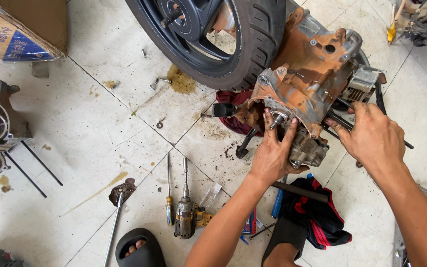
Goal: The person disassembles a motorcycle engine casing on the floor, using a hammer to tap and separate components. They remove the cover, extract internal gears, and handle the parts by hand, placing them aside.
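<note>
Blue label with white lettering on cardboard box [11,29]; too blurred to read.

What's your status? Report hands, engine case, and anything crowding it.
Left hand gripping engine case by the shaft. Right hand on the long studs. Rear wheel close behind.
</note>
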